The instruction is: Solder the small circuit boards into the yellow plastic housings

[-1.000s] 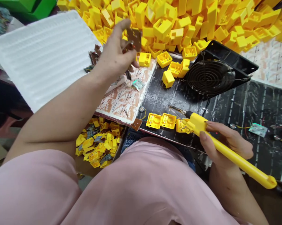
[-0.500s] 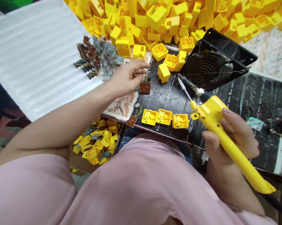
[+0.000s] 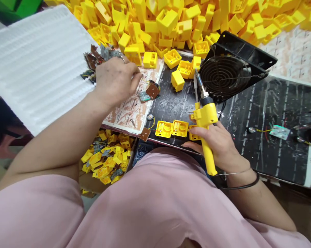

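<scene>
My right hand [image 3: 220, 143] is wrapped round the yellow handle of a soldering gun [image 3: 208, 113], whose metal tip and thin feed tube point up and away beside the black fan. My left hand [image 3: 116, 81] hangs over the pile of circuit boards [image 3: 107, 53], its fingers bent and apart, partly out of sight; nothing shows in them. To its right lies a brown circuit board [image 3: 152, 91] with wires and a greenish board by it. Near the table edge sit open yellow housings [image 3: 163, 129] in a row, one partly behind my right thumb.
A heap of yellow housings [image 3: 168, 22] fills the back. The black fan [image 3: 222, 74] stands tilted at the right. White foam sheet [image 3: 36, 69] lies left. Below the edge is a box of yellow parts [image 3: 109, 156]. A green board [image 3: 279, 132] with wires rests far right.
My left hand has drawn back left from the brown board to the circuit board pile. My right hand has swung the soldering gun leftward and more upright. The brown board has turned and shifted.
</scene>
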A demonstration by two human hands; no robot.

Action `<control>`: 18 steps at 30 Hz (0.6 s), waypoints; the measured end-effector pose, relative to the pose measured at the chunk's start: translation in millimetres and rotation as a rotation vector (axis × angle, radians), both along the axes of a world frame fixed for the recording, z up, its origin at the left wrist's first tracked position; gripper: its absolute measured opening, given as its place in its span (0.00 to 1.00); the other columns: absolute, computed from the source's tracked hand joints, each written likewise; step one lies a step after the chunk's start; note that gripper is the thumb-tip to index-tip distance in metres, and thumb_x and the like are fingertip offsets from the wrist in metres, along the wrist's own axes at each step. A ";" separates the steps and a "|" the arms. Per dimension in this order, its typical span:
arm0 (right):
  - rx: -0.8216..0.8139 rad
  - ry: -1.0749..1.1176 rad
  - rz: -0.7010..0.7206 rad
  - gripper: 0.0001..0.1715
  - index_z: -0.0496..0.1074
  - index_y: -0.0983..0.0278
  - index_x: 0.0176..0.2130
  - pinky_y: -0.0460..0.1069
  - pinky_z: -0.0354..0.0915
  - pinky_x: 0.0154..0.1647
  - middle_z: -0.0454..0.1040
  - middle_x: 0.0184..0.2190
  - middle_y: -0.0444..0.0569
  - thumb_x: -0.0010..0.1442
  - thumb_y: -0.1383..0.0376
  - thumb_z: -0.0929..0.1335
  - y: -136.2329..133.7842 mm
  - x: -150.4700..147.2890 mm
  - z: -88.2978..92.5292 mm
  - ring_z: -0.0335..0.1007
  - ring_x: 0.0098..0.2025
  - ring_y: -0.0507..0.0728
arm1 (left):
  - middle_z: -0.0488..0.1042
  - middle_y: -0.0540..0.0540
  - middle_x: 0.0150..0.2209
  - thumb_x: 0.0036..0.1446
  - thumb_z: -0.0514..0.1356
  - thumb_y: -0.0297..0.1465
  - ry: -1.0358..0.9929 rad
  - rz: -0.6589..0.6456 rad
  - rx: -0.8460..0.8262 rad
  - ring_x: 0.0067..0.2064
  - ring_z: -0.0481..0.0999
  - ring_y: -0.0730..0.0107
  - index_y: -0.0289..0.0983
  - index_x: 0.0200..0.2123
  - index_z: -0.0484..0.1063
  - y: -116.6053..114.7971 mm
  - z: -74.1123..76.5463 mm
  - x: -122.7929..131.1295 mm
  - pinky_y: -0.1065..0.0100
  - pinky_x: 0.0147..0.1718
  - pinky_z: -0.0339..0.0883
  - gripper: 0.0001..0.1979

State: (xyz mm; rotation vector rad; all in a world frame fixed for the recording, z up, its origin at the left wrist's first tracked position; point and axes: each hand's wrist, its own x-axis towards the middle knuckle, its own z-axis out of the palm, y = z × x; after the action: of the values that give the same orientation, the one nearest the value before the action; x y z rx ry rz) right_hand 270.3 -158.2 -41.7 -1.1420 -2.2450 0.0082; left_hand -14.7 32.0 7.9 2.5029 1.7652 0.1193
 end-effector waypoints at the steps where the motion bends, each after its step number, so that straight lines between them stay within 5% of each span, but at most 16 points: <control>1: -0.004 -0.001 0.009 0.17 0.70 0.60 0.55 0.57 0.76 0.56 0.82 0.38 0.46 0.75 0.53 0.71 2.4 -1.2 -1.6 0.82 0.41 0.58 | 0.80 0.33 0.53 0.74 0.50 0.49 0.052 0.033 -0.029 0.57 0.74 0.45 0.32 0.55 0.82 -1.7 4.7 7.1 0.43 0.60 0.67 0.31; 6: -0.034 -0.006 0.017 0.18 0.69 0.60 0.56 0.60 0.73 0.59 0.83 0.41 0.48 0.75 0.53 0.71 8.8 -8.4 -6.1 0.81 0.43 0.59 | 0.82 0.33 0.42 0.68 0.56 0.54 0.113 -0.033 -0.072 0.54 0.79 0.38 0.33 0.44 0.84 -6.2 -4.9 32.8 0.43 0.52 0.72 0.30; 9: -0.024 -0.006 0.032 0.12 0.69 0.59 0.56 0.58 0.73 0.58 0.83 0.42 0.47 0.76 0.60 0.70 8.2 -12.7 -7.7 0.81 0.42 0.57 | 0.84 0.36 0.44 0.65 0.61 0.46 0.057 -0.059 -0.106 0.52 0.82 0.41 0.37 0.45 0.84 -4.2 -14.9 32.5 0.48 0.49 0.74 0.20; 12: 0.001 0.036 -0.014 0.14 0.68 0.58 0.57 0.56 0.74 0.57 0.82 0.42 0.45 0.74 0.64 0.71 6.4 -15.2 -10.1 0.80 0.40 0.55 | 0.86 0.41 0.49 0.67 0.60 0.40 -0.130 -0.045 -0.101 0.51 0.82 0.52 0.39 0.50 0.83 0.3 -6.3 24.6 0.52 0.54 0.74 0.17; 15: -0.013 0.054 -0.055 0.19 0.68 0.58 0.58 0.56 0.75 0.55 0.81 0.40 0.44 0.72 0.63 0.74 5.9 -17.7 -13.3 0.79 0.38 0.56 | 0.86 0.46 0.49 0.69 0.60 0.39 -0.264 -0.126 0.066 0.47 0.81 0.60 0.41 0.50 0.82 2.9 8.9 17.3 0.56 0.55 0.73 0.14; 18: -0.031 0.036 -0.023 0.18 0.68 0.58 0.59 0.55 0.75 0.55 0.81 0.38 0.43 0.73 0.65 0.72 6.2 -19.8 -15.7 0.78 0.37 0.56 | 0.85 0.44 0.48 0.73 0.57 0.43 -0.179 -0.277 0.305 0.51 0.81 0.53 0.44 0.48 0.82 -2.4 7.6 10.8 0.50 0.52 0.72 0.15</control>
State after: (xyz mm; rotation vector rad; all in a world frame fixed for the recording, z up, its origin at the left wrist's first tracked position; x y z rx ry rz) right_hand 250.5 -152.0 -57.5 -1.1748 -2.2072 0.0535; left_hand -3.9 29.6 15.5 2.8081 1.4075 0.6156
